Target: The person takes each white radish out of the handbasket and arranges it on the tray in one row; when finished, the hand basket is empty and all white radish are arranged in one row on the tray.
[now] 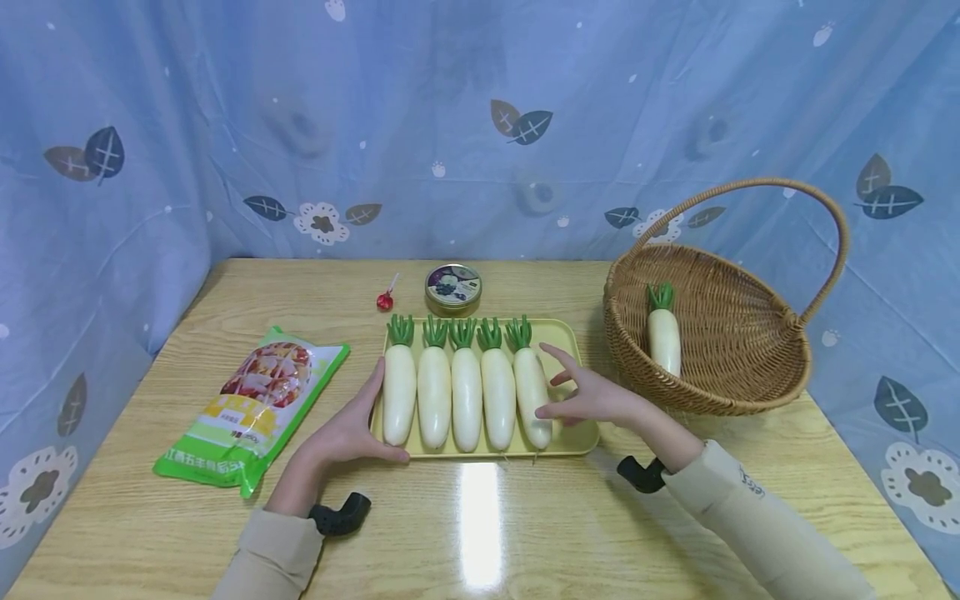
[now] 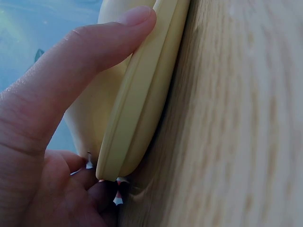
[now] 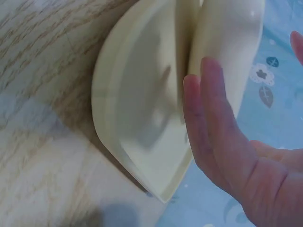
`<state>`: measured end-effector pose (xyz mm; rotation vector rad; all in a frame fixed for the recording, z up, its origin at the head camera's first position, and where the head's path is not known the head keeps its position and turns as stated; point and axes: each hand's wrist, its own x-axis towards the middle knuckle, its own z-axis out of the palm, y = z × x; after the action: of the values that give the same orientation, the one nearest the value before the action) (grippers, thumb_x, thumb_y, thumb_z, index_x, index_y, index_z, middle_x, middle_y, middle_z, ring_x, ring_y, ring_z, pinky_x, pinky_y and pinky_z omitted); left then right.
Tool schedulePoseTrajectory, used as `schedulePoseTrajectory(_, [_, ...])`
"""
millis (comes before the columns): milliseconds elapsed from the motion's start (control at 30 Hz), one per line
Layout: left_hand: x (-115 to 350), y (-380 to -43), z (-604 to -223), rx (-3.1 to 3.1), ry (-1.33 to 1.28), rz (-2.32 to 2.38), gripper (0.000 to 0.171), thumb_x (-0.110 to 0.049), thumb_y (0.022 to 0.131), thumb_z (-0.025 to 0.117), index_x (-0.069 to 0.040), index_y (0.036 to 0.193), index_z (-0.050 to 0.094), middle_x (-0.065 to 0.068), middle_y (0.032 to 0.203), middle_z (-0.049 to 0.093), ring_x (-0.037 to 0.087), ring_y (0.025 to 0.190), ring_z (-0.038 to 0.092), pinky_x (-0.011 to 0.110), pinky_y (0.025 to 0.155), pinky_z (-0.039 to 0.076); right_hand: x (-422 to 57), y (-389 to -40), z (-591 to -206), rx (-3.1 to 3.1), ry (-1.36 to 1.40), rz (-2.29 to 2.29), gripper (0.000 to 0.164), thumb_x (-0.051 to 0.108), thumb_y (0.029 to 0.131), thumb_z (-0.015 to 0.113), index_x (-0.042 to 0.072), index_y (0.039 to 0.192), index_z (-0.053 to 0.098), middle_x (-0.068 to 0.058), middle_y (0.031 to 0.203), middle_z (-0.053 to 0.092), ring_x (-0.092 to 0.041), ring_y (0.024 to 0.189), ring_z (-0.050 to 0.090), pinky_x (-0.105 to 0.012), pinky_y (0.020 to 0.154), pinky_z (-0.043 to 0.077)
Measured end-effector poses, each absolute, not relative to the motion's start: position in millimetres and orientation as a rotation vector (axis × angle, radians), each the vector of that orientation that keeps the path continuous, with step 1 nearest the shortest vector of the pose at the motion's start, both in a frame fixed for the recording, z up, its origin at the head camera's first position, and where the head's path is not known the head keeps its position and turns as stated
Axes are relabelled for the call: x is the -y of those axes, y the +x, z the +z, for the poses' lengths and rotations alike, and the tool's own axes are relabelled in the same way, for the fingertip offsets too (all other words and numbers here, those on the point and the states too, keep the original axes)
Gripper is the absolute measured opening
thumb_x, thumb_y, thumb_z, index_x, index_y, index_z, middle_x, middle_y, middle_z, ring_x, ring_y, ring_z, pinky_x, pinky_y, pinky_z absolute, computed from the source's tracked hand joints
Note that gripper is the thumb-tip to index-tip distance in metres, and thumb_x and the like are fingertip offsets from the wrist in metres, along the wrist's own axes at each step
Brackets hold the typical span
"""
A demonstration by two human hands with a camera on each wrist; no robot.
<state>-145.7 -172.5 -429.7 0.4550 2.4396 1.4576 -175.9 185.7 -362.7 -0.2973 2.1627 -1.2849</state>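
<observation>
Several white radishes (image 1: 467,402) with green tops lie side by side on a pale yellow tray (image 1: 564,335). My left hand (image 1: 347,432) grips the tray at its near left corner, beside the leftmost radish (image 1: 399,396). In the left wrist view its thumb (image 2: 111,40) lies over the tray's rim (image 2: 137,104), and the other fingers curl round the far side of the corner. Over the tray's right end, my right hand (image 1: 585,395) has its fingers spread around the rightmost radish (image 1: 531,387). In the right wrist view its fingertips overlap that radish (image 3: 227,42).
At the right stands a wicker basket (image 1: 738,325) with a tall handle, one white radish (image 1: 664,340) inside. A green and white food bag (image 1: 258,400) lies left of the tray. Behind the tray are a round tin (image 1: 453,287) and a red lollipop (image 1: 386,300). Blue curtain surrounds the table.
</observation>
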Motion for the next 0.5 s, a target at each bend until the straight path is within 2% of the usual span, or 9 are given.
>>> schedulePoseTrajectory(367, [172.7, -145.9, -429.9, -2.445, 0.454, 1.451, 0.138, -0.025, 0.055, 0.088, -0.009, 0.145, -0.015, 0.014, 0.151, -0.01, 0.031, 0.137, -0.004, 0.052, 0.108, 0.006, -196.2, -167.6, -341.8, -2.261, -0.35, -1.272, 0.097, 0.026, 0.077, 0.074, 0.028, 0.147, 0.007, -0.029, 0.133, 0.032, -0.026, 0.094, 0.06, -0.041, 0.077, 0.051])
schedulePoseTrajectory(500, [172.8, -145.7, -429.8, -2.447, 0.455, 1.45, 0.137, -0.025, 0.056, 0.088, -0.009, 0.145, -0.015, 0.014, 0.151, -0.01, 0.031, 0.137, -0.004, 0.052, 0.108, 0.007, -199.3, -165.1, -334.4, -2.321, -0.43, -1.249, 0.097, 0.027, 0.077, 0.074, 0.023, 0.148, 0.008, -0.03, 0.131, 0.035, -0.027, 0.094, 0.06, -0.039, 0.078, 0.05])
